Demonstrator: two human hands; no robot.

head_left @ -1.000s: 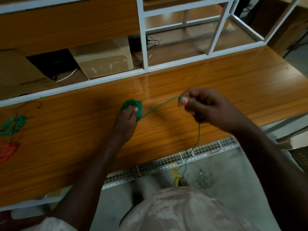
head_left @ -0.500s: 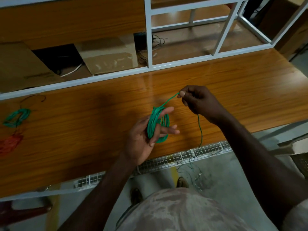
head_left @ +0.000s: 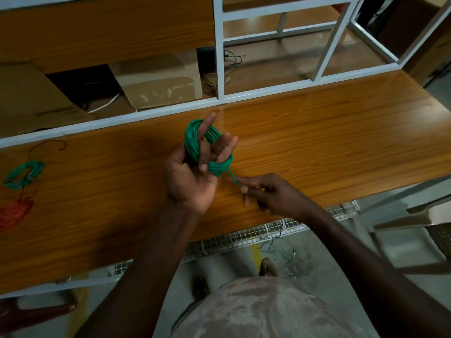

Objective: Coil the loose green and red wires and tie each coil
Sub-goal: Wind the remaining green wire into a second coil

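1. Left hand (head_left: 192, 176), palm up over the glossy orange wood-grain tabletop (head_left: 317, 142): bundle of thin green plastic-coated wire (head_left: 195, 142) looped round the mostly straight, spread fingers, thumb side seeming to brace the loops. Good former, so best kept spread to hold every turn the same size.
2. Right hand (head_left: 266, 193), just below the bundle: fingertips pinched on the loose green tail (head_left: 233, 179) running out of it. Worth keeping light tension there, not slack.
3. Next wrap probably wants laying flat beside the others, not crossing over, else tangles at tie time.
4. More wire looks to trail onto the grey floor (head_left: 278, 250) under the tabletop edge, so likely several turns left; feeding slowly should stop snags on the white mesh tray (head_left: 244, 236).
5. Far left on the tabletop: a smaller green coil (head_left: 24, 173) and a red wire bundle (head_left: 14, 212). Can't tell if tied.
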